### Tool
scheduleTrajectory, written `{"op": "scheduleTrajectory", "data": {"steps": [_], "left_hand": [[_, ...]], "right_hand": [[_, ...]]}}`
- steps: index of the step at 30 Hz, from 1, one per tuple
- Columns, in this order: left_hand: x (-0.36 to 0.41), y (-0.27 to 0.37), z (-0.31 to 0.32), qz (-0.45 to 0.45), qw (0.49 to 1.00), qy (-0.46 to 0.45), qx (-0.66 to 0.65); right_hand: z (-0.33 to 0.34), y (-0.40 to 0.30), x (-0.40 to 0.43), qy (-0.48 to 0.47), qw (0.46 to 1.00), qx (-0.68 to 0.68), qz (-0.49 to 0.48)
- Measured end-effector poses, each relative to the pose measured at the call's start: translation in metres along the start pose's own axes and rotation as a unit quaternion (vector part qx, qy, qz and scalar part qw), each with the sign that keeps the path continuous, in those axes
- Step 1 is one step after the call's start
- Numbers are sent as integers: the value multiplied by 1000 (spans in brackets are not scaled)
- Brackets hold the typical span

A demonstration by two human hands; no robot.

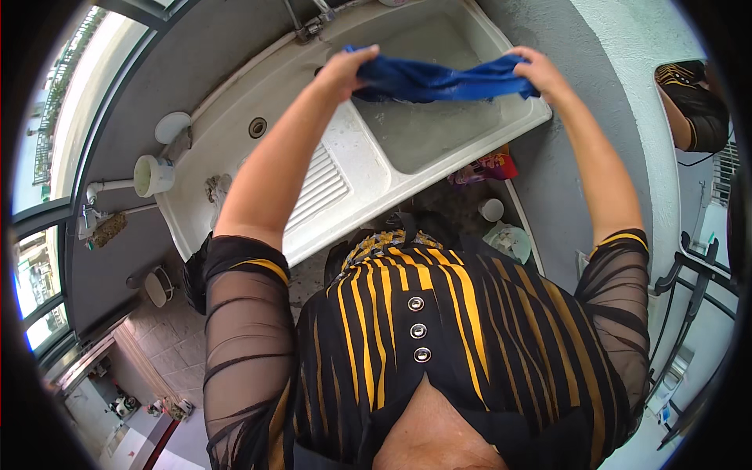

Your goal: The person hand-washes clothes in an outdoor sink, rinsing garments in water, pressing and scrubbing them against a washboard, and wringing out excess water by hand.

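Note:
A blue cloth (437, 79) is stretched sideways between my two hands, above the water-filled basin (423, 129) of a white laundry sink. My left hand (346, 70) grips the cloth's left end near the inner side of the basin. At the right rim, my right hand (537, 73) holds the other end. The cloth looks wet and a little twisted, and its lower edge hangs close to the cloudy water. To the left lie the sink's ribbed washboard (317, 185) and a drain hole (257, 127).
A metal faucet (311, 26) stands at the sink's back edge. A white bucket (154, 176) is beside the sink's left end, with a crumpled cloth (217, 191) nearby. Below the sink are a red and purple bag (484, 167) and a pale bowl (508, 242). A grey wall is at the right.

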State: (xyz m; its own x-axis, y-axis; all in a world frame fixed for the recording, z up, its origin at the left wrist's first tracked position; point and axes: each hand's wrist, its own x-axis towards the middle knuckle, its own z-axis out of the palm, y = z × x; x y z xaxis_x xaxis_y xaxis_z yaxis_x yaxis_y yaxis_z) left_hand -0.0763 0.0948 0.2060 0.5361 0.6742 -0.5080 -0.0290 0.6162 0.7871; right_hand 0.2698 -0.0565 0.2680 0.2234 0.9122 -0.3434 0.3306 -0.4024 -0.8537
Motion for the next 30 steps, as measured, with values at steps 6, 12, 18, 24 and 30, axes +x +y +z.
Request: {"op": "scheduleTrajectory", "data": {"steps": [6, 12, 18, 24, 30], "left_hand": [[0, -152, -5, -188, 980, 53, -42], [-26, -100, 70, 29, 950, -50, 308], [-28, 26, 103, 171, 972, -38, 154], [-78, 148, 165, 285, 950, -115, 55], [-113, 199, 204, 247, 903, -336, -107]], "right_hand": [[91, 133, 15, 0, 993, -37, 110], [157, 29, -1, -121, 957, 260, -39], [46, -25, 16, -82, 962, 165, -201], [65, 30, 30, 37, 945, -211, -249], [129, -51, 50, -51, 952, 122, -275]]}}
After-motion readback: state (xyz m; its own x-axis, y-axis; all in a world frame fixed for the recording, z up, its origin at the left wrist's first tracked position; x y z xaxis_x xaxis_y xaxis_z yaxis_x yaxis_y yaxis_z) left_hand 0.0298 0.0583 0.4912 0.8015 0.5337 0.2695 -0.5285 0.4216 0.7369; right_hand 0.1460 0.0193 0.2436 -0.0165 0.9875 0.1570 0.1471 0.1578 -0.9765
